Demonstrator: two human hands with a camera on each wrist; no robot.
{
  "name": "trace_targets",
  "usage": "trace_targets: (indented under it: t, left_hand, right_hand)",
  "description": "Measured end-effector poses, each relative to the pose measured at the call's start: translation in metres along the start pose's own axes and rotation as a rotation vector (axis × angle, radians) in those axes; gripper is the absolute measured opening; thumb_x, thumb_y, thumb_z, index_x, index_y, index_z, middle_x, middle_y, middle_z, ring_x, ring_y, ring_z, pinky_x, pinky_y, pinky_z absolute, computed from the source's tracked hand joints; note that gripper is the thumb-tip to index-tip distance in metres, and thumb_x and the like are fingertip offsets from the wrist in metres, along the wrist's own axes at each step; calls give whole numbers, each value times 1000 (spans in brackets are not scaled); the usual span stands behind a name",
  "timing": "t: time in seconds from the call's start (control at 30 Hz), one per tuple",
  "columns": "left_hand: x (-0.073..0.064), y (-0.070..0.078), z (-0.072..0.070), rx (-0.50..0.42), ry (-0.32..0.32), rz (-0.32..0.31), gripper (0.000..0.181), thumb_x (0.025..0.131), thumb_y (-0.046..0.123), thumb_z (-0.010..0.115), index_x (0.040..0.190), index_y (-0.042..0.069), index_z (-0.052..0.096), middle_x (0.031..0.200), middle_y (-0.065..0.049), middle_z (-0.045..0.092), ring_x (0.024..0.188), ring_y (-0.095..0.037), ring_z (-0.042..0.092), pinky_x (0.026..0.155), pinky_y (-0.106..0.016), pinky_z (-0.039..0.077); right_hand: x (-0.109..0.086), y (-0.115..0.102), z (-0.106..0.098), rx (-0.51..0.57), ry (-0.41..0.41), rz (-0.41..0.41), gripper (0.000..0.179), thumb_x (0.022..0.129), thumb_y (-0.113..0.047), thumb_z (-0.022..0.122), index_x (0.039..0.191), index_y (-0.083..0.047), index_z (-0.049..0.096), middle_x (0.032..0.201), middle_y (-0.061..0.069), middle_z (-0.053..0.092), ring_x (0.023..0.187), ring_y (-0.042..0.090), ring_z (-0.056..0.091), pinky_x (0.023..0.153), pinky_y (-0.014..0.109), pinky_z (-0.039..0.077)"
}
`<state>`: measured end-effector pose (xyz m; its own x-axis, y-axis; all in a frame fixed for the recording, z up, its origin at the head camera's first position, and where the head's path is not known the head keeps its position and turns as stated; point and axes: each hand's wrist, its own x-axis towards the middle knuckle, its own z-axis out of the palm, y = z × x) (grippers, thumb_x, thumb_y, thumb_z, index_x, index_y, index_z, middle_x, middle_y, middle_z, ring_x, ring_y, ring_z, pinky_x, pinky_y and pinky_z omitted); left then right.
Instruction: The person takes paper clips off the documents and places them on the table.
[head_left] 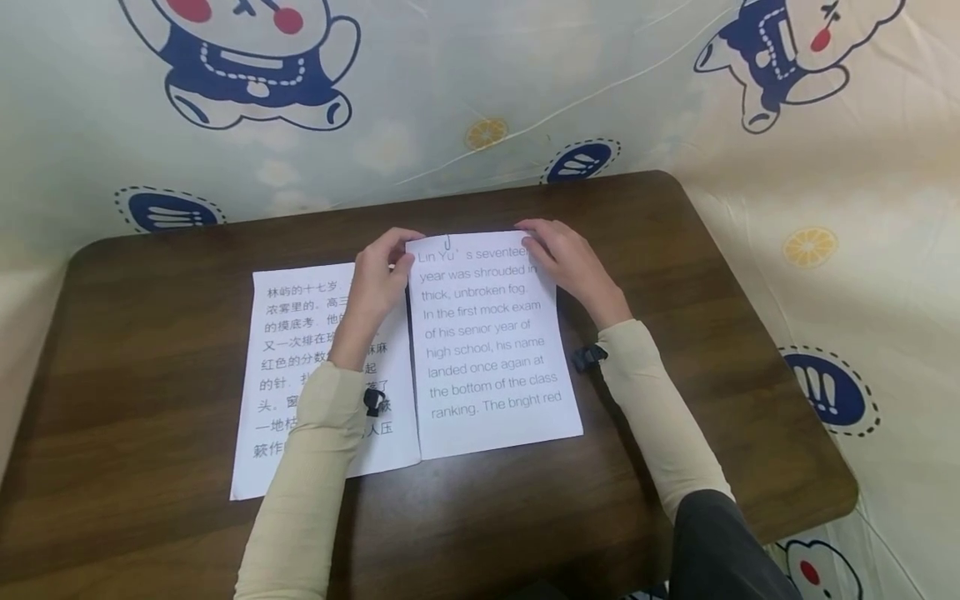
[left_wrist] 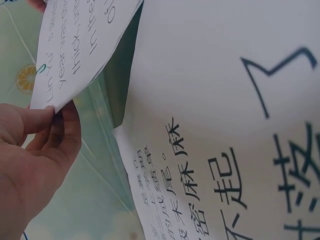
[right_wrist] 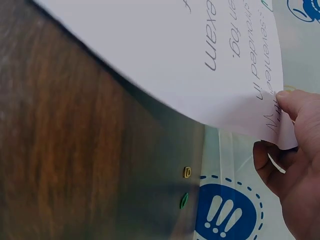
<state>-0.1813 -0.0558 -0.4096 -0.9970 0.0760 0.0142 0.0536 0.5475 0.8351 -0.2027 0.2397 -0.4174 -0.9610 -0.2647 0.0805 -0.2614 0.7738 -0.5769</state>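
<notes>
My left hand (head_left: 377,279) pinches the top left corner of a white sheet printed in English (head_left: 491,429). At its top right corner my right hand (head_left: 576,265) pinches the same sheet between thumb and fingers. A paper clip (head_left: 447,242) sits on the sheet's top edge; it looks green in the left wrist view (left_wrist: 41,69). In both wrist views the sheet's upper end is raised off the table. A second sheet, printed in Chinese (head_left: 255,479), lies to the left, partly hidden under my left forearm.
The brown wooden table (head_left: 150,350) carries both sheets. Beyond the right hand, a small yellow clip-like piece (right_wrist: 187,172) and a green one (right_wrist: 184,200) lie near the table's far edge. A pale patterned cloth (head_left: 420,92) hangs behind.
</notes>
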Motion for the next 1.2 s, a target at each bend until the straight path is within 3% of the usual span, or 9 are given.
trace_targets:
  t: [0.37,0.87,1.2]
  left_hand:
    - [-6,-3,-2,-21,40,-41,33,104,8,52,133,20,60,133,-8,64,120,-25,60,101,-41,49]
    - [7,7,36,-44,18,-22,31,103,9,54,129,23,62,125,-5,66,112,-21,61,97,-38,50]
    - [13,16,47,-41,10,19,31,103,10,54,128,24,63,120,-4,67,107,-19,60,93,-35,49]
  right_hand:
    - [11,-2,6,33,-8,-31,42,104,-37,52,143,-22,54,146,2,58,129,21,56,116,42,44]
    - [-5,29,-14,30,8,13,44,105,-38,49,145,-19,51,147,8,56,129,28,55,115,51,43]
    - [-13,33,-27,57,29,50,46,105,-37,48,147,-18,49,147,13,55,125,33,55,113,55,43]
